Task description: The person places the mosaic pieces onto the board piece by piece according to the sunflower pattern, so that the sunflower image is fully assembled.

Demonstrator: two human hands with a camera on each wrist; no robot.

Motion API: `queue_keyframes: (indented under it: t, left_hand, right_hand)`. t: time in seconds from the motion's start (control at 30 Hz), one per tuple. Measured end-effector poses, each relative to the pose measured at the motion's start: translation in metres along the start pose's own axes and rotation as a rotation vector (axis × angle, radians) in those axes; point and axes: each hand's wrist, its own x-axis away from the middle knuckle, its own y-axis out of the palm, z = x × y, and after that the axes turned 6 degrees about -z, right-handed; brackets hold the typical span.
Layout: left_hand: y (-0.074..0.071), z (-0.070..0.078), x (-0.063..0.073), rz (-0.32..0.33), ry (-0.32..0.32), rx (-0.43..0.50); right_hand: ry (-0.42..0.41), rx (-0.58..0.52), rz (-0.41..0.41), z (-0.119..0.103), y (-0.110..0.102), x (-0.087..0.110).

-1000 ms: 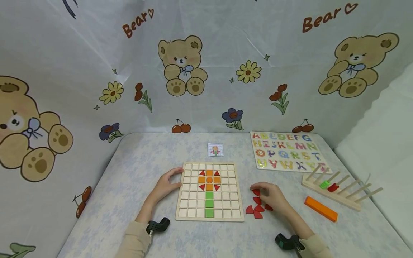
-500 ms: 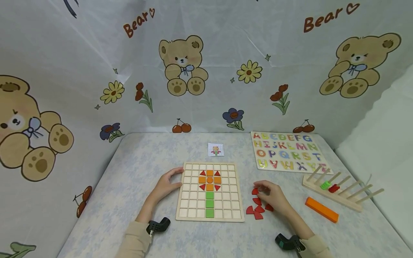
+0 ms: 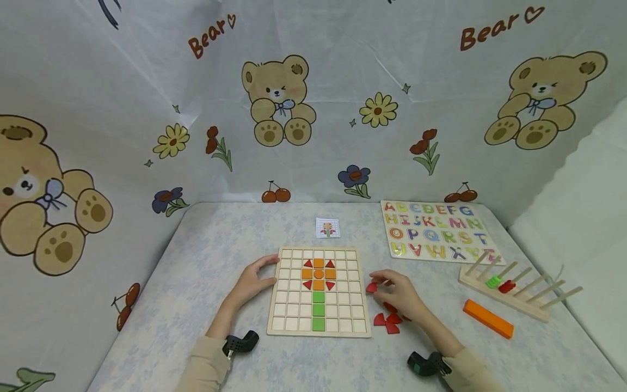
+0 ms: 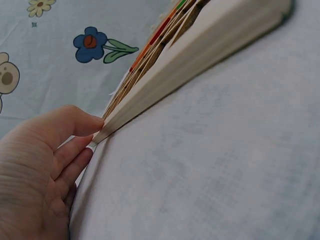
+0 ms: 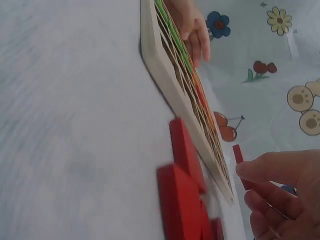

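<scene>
A wooden grid board (image 3: 294, 296) lies on the table, holding orange squares, an orange circle, red triangles and a column of green squares (image 3: 318, 310). My left hand (image 3: 250, 283) rests at the board's left edge, thumb and fingertips touching its side, as the left wrist view also shows. Just off the right edge, my right hand (image 3: 399, 294) pinches a red quarter-circle tile (image 3: 372, 287) between thumb and fingers. In the right wrist view this tile (image 5: 242, 167) stands edge-on above the table. Several more red tiles (image 3: 387, 321) lie beneath and in front of that hand, some partly hidden.
A small printed pattern card (image 3: 327, 228) lies behind the board. To the back right is an alphabet board (image 3: 436, 231). A wooden peg rack (image 3: 504, 291) with green and red pieces stands at right, with an orange bar (image 3: 487, 318) in front.
My right hand has lifted a red quarter-circle tile from the pile and carried it left, to the board's right edge. My left hand has stayed in place.
</scene>
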Motion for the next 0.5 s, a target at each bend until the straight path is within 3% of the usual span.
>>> queue_keyframes:
  t: [0.23, 0.5]
  left_hand:
    - [0.0, 0.0, 0.0, -0.006, 0.012, -0.003]
    - [-0.001, 0.001, 0.0, -0.007, 0.014, 0.001]
  right_hand:
    - [-0.092, -0.058, -0.079, -0.023, 0.023, -0.017]
    - [-0.141, -0.129, -0.167, -0.036, 0.053, -0.026]
